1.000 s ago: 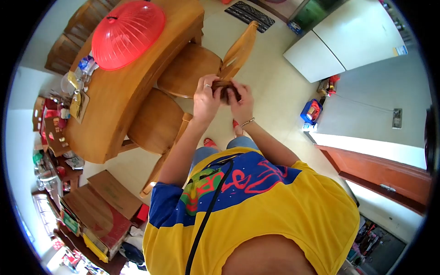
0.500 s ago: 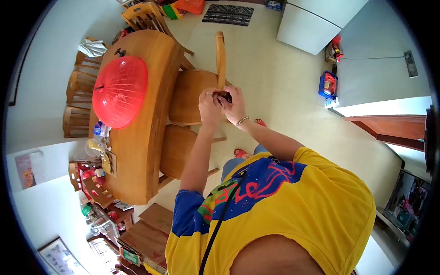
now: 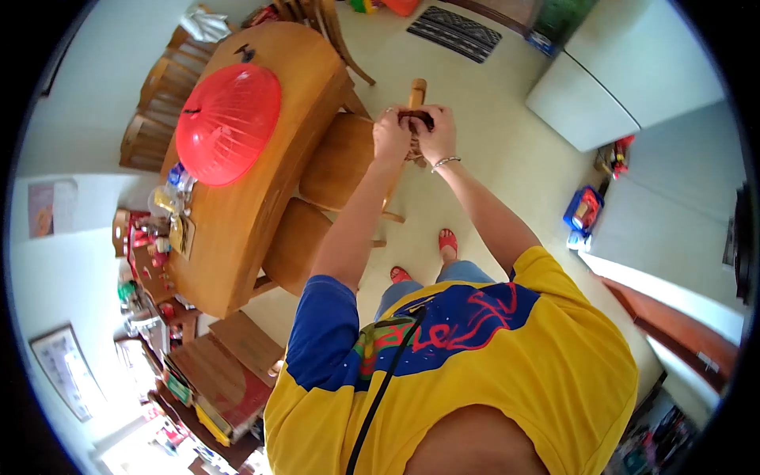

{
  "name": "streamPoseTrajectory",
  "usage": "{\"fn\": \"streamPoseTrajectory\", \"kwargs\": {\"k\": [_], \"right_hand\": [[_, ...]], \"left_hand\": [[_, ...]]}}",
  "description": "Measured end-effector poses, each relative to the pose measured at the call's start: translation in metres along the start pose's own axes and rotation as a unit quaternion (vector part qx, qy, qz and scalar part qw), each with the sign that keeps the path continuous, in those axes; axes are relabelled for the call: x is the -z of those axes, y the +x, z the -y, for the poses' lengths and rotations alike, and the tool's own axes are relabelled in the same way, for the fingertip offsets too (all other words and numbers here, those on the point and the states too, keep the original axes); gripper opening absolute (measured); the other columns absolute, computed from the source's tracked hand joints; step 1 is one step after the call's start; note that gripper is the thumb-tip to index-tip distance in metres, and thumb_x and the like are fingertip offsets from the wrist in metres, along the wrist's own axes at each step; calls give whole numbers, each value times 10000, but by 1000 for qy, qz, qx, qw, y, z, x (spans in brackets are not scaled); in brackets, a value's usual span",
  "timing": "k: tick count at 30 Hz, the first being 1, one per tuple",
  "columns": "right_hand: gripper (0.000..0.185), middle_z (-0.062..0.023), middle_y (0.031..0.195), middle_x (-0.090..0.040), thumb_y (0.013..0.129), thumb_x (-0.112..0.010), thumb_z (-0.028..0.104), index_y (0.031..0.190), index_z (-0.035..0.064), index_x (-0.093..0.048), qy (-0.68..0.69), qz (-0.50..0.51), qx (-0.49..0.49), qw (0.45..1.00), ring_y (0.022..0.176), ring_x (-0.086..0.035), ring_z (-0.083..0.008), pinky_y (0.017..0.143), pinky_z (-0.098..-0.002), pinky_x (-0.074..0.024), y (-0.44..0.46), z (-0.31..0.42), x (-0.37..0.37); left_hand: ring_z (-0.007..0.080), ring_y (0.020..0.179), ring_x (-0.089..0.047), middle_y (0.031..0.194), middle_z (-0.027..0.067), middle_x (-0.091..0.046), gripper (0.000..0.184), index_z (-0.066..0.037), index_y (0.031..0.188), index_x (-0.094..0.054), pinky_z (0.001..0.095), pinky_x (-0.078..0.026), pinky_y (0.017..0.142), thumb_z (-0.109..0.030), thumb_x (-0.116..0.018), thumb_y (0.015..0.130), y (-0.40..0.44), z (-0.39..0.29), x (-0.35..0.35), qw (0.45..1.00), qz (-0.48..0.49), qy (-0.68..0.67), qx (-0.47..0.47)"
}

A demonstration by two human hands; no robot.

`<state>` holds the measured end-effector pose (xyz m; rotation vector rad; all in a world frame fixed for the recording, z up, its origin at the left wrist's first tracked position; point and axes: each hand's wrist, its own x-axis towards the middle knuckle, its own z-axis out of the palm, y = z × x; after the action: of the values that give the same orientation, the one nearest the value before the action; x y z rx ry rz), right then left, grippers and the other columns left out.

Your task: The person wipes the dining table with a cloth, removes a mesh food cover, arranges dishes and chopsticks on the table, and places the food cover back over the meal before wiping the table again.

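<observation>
Gripping: left hand (image 3: pixel 391 139) and right hand (image 3: pixel 438 138), fingers curled closed round one dark brown item (image 3: pixel 418 116); at nine o'clock from them, red dome cover (image 3: pixel 229 123) on wooden table (image 3: pixel 237 226).

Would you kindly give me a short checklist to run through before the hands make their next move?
1. Left hand on the dark brown item: ok, fingers gripping it.
2. Right hand on the same item: ok, gripping its other side.
3. Whole item visible: not ok, fingers cover part of it.
4. Hands clear of the chair back: cannot tell, it appears directly beyond them.
5. Hands clear of the red dome cover: ok, it sits apart on the table.
</observation>
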<state>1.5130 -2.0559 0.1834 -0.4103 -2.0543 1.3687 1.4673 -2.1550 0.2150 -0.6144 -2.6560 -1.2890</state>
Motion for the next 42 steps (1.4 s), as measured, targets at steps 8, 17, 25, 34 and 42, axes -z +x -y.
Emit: {"fn": "streamPoseTrajectory", "kwargs": {"k": [8, 17, 25, 34, 42], "right_hand": [[177, -145, 1055, -606, 833, -691, 93, 1008, 68, -679, -93, 63, 72, 991, 980, -605, -328, 863, -396, -512, 63, -44, 0], [186, -143, 1076, -578, 859, -676, 98, 1035, 41, -657, -112, 39, 62, 991, 990, -600, -317, 865, -394, -511, 73, -39, -13], [132, -137, 963, -630, 840, -700, 104, 962, 54, -703, -157, 161, 136, 965, 890, -634, -312, 791, -376, -521, 109, -24, -3], [151, -148, 923, -648, 849, -699, 150, 952, 39, -705, -43, 328, 97, 939, 862, -643, -315, 765, -379, -521, 185, -60, -13], [223, -169, 971, -653, 856, -702, 200, 1015, 44, -700, -18, 460, 77, 884, 896, -636, -345, 803, -406, -520, 253, -82, -16]], "left_hand": [[358, 988, -633, 1012, 179, -672, 158, -43, 972, -665, 445, -513, 838, -97, -553, 875, 41, -30, -19, 982, 84, 83, 144], [329, 924, -681, 975, 166, -707, 185, -31, 1030, -665, 405, -537, 823, -116, -631, 868, 59, 18, -41, 988, 3, -70, 139], [334, 924, -680, 966, 180, -706, 165, -19, 1001, -671, 406, -532, 830, -100, -615, 869, 76, 31, -48, 986, -20, -85, 144], [313, 891, -684, 935, 180, -704, 220, 12, 1020, -665, 383, -539, 796, -135, -645, 857, 115, 38, -58, 974, -14, -114, 197], [152, 823, -647, 882, 88, -689, 185, 7, 997, -666, 302, -530, 745, -66, -665, 827, 159, 35, -82, 929, -2, -129, 347]]}}
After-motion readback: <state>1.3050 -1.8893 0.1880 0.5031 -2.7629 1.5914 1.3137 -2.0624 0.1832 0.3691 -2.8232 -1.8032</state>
